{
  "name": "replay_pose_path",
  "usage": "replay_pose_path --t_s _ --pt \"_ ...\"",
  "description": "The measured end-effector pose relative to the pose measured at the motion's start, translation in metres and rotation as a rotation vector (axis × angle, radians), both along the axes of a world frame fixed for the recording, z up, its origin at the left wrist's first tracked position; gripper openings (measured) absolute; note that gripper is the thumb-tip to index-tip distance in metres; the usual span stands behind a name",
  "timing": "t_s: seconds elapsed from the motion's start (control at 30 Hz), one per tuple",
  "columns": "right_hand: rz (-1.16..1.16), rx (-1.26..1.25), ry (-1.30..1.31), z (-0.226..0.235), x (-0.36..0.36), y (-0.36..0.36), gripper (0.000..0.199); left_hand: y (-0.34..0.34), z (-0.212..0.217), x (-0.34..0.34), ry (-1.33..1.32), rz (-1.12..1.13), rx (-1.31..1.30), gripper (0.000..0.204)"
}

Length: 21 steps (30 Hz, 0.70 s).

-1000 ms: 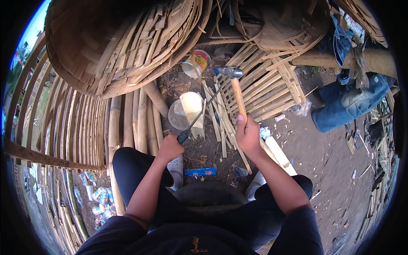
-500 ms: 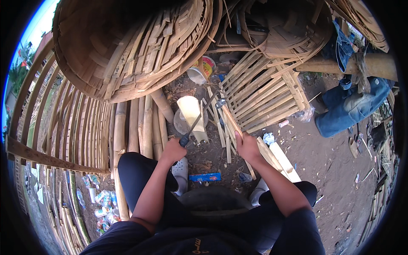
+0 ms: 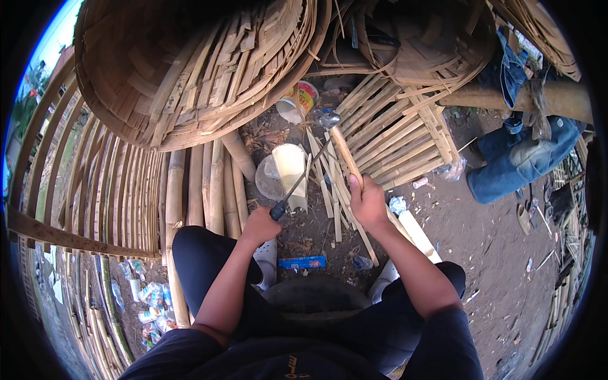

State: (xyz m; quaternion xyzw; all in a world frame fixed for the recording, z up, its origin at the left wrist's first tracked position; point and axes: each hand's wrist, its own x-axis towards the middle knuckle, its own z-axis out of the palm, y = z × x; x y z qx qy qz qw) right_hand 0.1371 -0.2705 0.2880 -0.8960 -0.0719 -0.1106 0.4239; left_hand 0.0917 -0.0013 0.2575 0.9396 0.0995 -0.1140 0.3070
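My left hand (image 3: 259, 226) is closed around the dark handle of a long thin metal tool (image 3: 297, 182). Its narrow shaft slants up and to the right; its exact kind is hard to make out. In my right hand (image 3: 368, 204) is a hammer (image 3: 344, 149), gripped by its wooden handle. The metal head lies beyond the tip of the thin tool, apart from it in the picture. Below the tools, a pale curved bamboo piece (image 3: 291, 168) stands beside a translucent round container (image 3: 267, 178). Several split bamboo strips (image 3: 336, 206) lie on the ground between my hands.
Large woven bamboo baskets (image 3: 190, 76) fill the far side. A slatted bamboo frame (image 3: 396, 136) lies at far right, near a white bucket (image 3: 296, 104). Bamboo poles (image 3: 217, 190) and a slatted rack (image 3: 107, 183) stand left. A blue packet (image 3: 303, 262) lies near my feet.
The hammer has swung up and away, its head shifting farther from me and off the thin tool's tip area. My right hand has risen slightly; my left keeps its grip nearly in place.
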Motion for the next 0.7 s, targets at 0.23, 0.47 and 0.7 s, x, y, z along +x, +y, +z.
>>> replay_pose_path --t_s 0.23,0.47,0.7 --pt "0.034 -0.308 0.186 -0.066 0.003 -0.001 0.044 -0.002 0.008 0.000 0.034 -0.052 -0.045 0.019" --pt "-0.038 -0.107 0.048 -0.055 0.004 0.005 0.045 0.005 -0.012 -0.004 0.032 -0.003 -0.011 0.021" --pt "0.041 -0.238 0.108 -0.067 0.005 0.000 0.046 -0.001 -0.007 -0.002 0.045 -0.033 0.012 0.022"
